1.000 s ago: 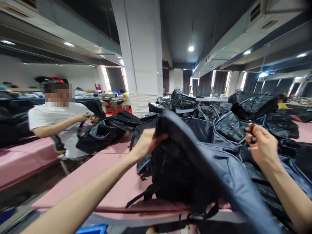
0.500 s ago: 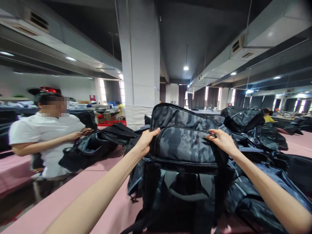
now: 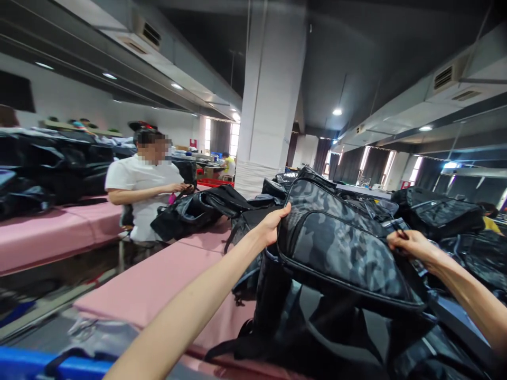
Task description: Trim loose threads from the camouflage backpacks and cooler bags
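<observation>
A grey and black camouflage backpack [image 3: 348,253] stands tilted in front of me, with a rounded, zip-edged front panel facing up. A grey strap [image 3: 317,316] loops across its dark lower part. My left hand [image 3: 273,224] grips the panel's upper left edge, thumb on top and fingers curled behind. At the right side of the panel, my right hand [image 3: 410,245] is closed in a pinch around a small, thin, dark thing [image 3: 401,230]; its kind is too small to tell.
More dark bags [image 3: 439,211] lie behind and to the right. A pink-covered table [image 3: 158,293] runs under the backpack. At the left, a person in a white shirt [image 3: 142,179] handles a black bag [image 3: 178,216]. A blue bin edge [image 3: 75,367] shows lower left; a pillar [image 3: 273,95] rises behind.
My view has turned left, so the scene sits further right. The backpack now leans more to the right, and my right hand has shifted outward from the panel with the small dark thing.
</observation>
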Demonstrator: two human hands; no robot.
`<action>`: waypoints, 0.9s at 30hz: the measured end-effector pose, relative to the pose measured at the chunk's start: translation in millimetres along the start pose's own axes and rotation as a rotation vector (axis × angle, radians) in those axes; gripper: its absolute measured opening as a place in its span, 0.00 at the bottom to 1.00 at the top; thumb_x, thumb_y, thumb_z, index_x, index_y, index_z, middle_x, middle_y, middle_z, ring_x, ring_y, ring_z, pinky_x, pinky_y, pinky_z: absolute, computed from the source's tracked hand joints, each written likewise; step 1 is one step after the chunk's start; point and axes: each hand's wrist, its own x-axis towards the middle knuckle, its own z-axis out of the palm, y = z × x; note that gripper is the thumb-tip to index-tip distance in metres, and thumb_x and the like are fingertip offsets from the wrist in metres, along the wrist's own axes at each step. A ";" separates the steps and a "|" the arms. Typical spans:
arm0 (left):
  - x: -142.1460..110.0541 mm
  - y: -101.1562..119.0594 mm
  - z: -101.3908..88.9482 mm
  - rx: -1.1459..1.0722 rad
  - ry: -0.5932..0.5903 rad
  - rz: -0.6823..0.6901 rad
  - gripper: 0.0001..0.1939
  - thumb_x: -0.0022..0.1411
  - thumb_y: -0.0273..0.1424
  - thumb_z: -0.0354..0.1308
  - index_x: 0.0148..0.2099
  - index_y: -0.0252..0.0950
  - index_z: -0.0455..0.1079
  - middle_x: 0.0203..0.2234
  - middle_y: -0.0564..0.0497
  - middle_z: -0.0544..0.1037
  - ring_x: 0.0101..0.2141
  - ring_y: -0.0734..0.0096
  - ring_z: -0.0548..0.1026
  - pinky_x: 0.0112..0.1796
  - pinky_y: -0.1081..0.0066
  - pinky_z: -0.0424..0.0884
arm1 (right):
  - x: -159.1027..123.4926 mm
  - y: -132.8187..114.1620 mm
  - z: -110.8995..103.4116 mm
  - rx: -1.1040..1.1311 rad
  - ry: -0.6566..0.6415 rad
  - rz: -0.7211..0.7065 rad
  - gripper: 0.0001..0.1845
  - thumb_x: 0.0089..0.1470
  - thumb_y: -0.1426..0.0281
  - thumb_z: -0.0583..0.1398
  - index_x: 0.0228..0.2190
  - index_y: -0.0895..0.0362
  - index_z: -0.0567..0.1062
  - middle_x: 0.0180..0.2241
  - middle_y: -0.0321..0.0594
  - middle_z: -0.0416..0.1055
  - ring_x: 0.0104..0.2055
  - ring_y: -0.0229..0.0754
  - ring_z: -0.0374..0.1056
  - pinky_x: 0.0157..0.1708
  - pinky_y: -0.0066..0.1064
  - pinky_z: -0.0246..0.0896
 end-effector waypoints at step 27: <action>16.3 -14.5 1.5 0.089 0.320 0.019 0.11 0.50 0.31 0.62 0.23 0.31 0.67 0.17 0.46 0.75 0.21 0.64 0.75 0.29 0.64 0.74 | -135.8 -91.9 63.9 -0.623 -0.113 -0.911 0.09 0.48 0.80 0.51 0.29 0.55 0.66 0.27 0.39 0.66 0.28 0.40 0.58 0.27 0.30 0.47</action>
